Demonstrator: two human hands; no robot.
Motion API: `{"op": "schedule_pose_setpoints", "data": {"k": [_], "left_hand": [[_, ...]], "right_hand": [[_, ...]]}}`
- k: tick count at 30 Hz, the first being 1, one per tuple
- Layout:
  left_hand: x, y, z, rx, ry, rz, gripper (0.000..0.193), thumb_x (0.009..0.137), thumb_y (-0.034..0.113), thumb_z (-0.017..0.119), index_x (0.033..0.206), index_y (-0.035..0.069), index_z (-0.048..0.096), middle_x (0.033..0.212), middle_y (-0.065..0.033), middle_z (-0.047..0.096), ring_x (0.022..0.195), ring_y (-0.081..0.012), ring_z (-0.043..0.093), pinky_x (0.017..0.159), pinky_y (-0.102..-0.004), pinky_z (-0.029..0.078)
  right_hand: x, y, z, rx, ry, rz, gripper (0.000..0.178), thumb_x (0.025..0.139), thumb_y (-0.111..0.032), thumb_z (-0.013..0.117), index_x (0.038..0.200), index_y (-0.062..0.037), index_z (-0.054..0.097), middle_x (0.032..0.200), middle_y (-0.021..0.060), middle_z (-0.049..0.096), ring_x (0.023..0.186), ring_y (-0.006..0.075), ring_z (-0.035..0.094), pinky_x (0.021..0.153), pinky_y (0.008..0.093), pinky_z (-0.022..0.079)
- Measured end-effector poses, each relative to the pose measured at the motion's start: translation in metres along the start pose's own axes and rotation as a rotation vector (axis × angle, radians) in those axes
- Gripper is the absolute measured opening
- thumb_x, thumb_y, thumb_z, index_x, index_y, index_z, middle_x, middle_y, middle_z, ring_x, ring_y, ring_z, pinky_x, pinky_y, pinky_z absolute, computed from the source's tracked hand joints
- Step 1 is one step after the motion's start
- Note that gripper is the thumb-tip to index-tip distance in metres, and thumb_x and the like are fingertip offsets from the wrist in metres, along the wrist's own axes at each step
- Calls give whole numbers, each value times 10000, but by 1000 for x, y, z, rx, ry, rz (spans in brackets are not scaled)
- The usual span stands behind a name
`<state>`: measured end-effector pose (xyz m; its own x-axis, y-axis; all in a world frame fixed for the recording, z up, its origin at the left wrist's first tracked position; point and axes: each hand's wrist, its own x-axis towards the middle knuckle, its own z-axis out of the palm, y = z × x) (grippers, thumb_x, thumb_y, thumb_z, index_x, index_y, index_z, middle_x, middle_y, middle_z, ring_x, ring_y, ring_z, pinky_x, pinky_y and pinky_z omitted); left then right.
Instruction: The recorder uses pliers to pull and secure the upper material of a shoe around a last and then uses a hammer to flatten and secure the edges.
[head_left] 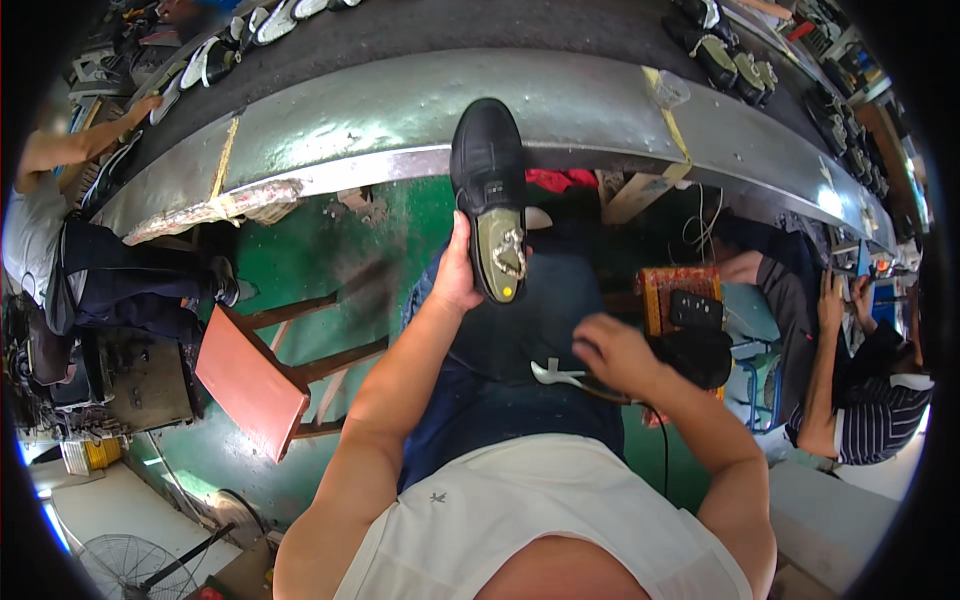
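Note:
My left hand (460,270) grips a black shoe (489,150) by its heel end, toe pointing away from me toward the metal bench edge. An olive-green shoe last (496,235) fills the shoe's opening, with a rough, whitish broken patch and a yellow dot on its top. Above my right thigh, my right hand (615,350) is curled, its fingers bunched and slightly blurred. What they may hold is hidden. Just below it, a small white curved piece (555,374) shows against my dark clothing, close to a dark cord.
A long bench (400,95) with a metal edge and dark top crosses ahead, bearing shoes (745,75) at far right and white-soled shoes (215,60) at far left. A reddish stool (250,385) stands left. Right are a patterned box (680,285) and co-workers' arms; another person works at left.

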<state>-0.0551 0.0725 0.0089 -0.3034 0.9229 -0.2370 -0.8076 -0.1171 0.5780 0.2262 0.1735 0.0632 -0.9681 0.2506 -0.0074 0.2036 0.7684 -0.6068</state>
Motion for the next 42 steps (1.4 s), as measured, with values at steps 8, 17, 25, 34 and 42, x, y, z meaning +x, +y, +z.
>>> {"op": "schedule_pose_setpoints", "data": {"k": [8, 17, 25, 34, 42], "left_hand": [[-4, -7, 1, -41, 52, 54, 902, 934, 805, 312, 1371, 52, 550, 1227, -185, 663, 1074, -335, 673, 936, -486, 562], [-22, 12, 51, -176, 36, 23, 825, 972, 759, 303, 1355, 77, 567, 1273, -128, 657, 1165, -312, 638, 1018, -489, 509], [-26, 53, 90, -496, -75, -8, 664, 1032, 613, 369, 1427, 97, 508, 1336, -168, 616, 1200, -382, 617, 1005, -602, 508], [-33, 54, 110, -308, -97, 23, 671, 1021, 654, 348, 1377, 112, 522, 1274, -146, 637, 1121, -318, 660, 888, -569, 581], [-39, 57, 140, -216, 55, 162, 634, 1054, 588, 344, 1449, 103, 445, 1388, -127, 550, 1299, -282, 550, 1081, -441, 490]], "right_hand": [[109, -37, -20, 235, 267, -175, 260, 903, -234, 733, 1016, -31, 615, 955, 136, 640, 799, 261, 641, 669, 362, 508], [122, -48, -58, 1165, -22, -83, 294, 1089, -279, 458, 983, -42, 597, 843, 28, 603, 669, 72, 555, 548, 217, 430], [108, -47, -51, 663, 414, -294, 316, 903, -45, 713, 1203, -30, 615, 1064, 73, 635, 836, 122, 630, 658, 252, 496], [130, -67, -78, 123, 560, -569, 656, 699, -225, 888, 1274, -69, 615, 1285, 141, 564, 1148, 326, 589, 931, 441, 518], [179, -82, -91, 58, 482, -781, 403, 703, -250, 866, 999, -73, 658, 1100, 79, 702, 1191, 316, 631, 1088, 515, 389]]}}
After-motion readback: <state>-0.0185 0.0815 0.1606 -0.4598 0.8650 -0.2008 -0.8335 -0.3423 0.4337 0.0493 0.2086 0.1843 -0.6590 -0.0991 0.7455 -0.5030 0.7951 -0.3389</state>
